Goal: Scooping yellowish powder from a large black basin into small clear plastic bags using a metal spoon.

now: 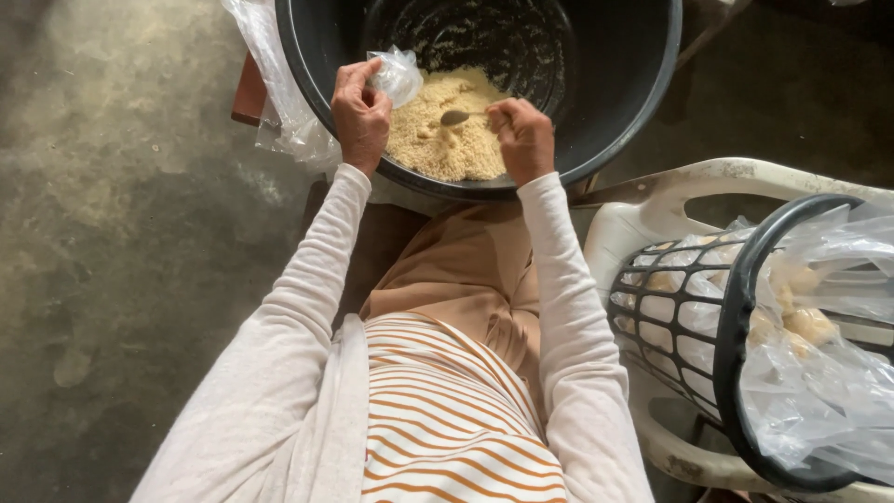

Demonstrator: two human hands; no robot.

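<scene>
A big black tub (633, 102) stands in front of my knees with a heap of pale yellow crumbly meal (445, 130) in its near side. My left hand (360, 114) grips a small clear plastic bag (399, 76) over the tub's near rim. My right hand (523, 138) holds a metal spoon (456, 117), its bowl just above the meal and pointing toward the bag. Both arms wear long whitish sleeves.
A black slatted basket (689, 317) lined with clear plastic and holding filled bags lies on a white plastic chair (652, 205) at my right. Loose clear plastic (289, 112) hangs off the tub's left side. Bare concrete floor (121, 214) lies to the left.
</scene>
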